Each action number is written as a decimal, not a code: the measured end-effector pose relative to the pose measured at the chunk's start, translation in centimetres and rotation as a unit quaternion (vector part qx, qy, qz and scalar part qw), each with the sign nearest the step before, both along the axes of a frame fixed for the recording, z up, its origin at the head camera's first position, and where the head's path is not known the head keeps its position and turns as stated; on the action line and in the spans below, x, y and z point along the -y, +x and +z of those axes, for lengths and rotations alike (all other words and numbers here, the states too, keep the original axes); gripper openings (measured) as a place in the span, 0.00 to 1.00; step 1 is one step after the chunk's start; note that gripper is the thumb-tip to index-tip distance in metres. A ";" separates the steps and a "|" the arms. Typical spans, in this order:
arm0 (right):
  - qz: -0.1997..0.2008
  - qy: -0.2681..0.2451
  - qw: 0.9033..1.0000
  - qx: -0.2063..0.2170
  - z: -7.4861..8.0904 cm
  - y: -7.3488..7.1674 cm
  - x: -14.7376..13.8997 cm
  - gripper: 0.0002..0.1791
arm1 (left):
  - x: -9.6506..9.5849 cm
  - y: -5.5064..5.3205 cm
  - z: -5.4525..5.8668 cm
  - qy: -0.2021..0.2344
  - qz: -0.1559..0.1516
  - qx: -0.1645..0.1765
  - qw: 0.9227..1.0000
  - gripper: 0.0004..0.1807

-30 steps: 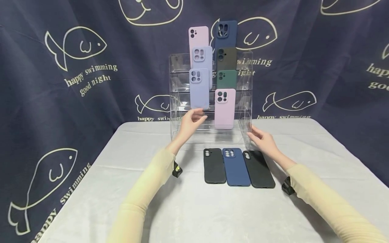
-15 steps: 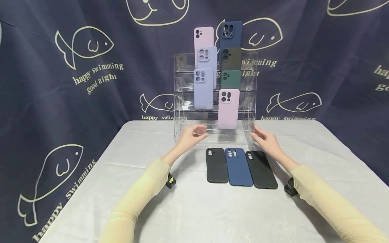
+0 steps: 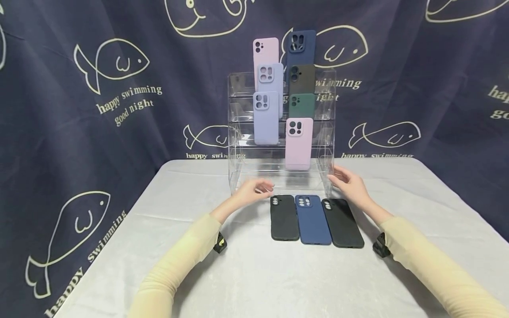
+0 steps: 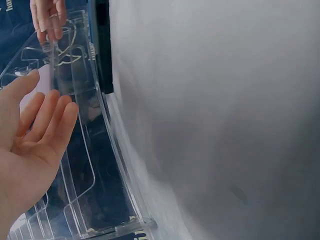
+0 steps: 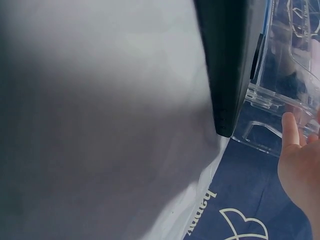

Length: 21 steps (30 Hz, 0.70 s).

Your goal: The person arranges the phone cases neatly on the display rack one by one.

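Observation:
My left hand (image 3: 254, 191), with nothing in its grasp, is low in front of the clear display stand (image 3: 246, 172). Its loosely bent fingers are just above the top of the left black phone case (image 3: 284, 221); contact cannot be told. The left wrist view shows the left hand (image 4: 37, 140) palm up in front of the stand. My right hand (image 3: 351, 185) grips the stand's right side edge near the bottom, thumb in front. A blue phone case (image 3: 314, 223) and another black phone case (image 3: 343, 225) lie flat beside the first, camera cutouts toward the stand.
Left on the stand are a pink case (image 3: 265, 51) and two lavender cases, the lower one (image 3: 266, 123) in front. Right are a navy case (image 3: 304, 48), an olive case (image 3: 304, 77), a green case (image 3: 304, 106) and another pink case (image 3: 299, 150). White cloth (image 3: 278, 282) covers the table.
My left hand has come down from the bottom of the lower lavender case toward the left black case. The right hand stays on the stand's edge. The head view has shifted slightly.

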State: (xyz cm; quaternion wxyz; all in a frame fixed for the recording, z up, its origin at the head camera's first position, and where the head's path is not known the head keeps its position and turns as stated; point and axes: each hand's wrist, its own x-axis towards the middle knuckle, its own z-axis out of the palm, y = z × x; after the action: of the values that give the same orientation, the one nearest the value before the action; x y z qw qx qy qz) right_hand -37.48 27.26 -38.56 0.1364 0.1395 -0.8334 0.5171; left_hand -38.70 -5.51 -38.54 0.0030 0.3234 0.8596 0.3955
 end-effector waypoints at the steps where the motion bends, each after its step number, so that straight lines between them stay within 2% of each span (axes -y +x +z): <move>1: 0.000 -0.001 1.000 0.000 0.3 0.3 0.2 0.30 | 0.0 0.0 -0.1 -0.009 -0.004 0.010 1.000 0.19; 4: -0.002 0.001 1.000 -0.001 1.1 0.9 0.6 0.28 | 0.2 0.1 -0.4 -0.045 -0.020 0.028 0.998 0.20; 10: -0.012 0.011 1.000 -0.009 -0.3 -0.3 0.1 0.29 | 0.3 0.4 -0.9 -0.138 -0.044 0.024 0.989 0.22; 12: -0.016 0.014 1.000 -0.013 -0.6 -0.5 0.0 0.29 | 0.3 0.5 -0.9 -0.157 -0.052 0.029 0.986 0.23; 16: -0.017 0.016 1.000 -0.014 -0.7 -0.5 0.0 0.30 | 0.4 0.4 -1.1 -0.154 -0.072 0.035 0.985 0.22; 21: -0.016 0.018 1.000 -0.010 -0.7 -0.5 -0.1 0.30 | 0.6 0.3 -1.4 -0.123 -0.085 0.066 0.987 0.17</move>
State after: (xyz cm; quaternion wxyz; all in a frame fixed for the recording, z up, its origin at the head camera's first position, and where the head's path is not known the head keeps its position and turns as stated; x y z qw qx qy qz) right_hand -38.00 27.41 -39.29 0.1503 0.1334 -0.8435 0.4981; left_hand -38.39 -6.11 -39.93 0.1329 0.3654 0.8690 0.3060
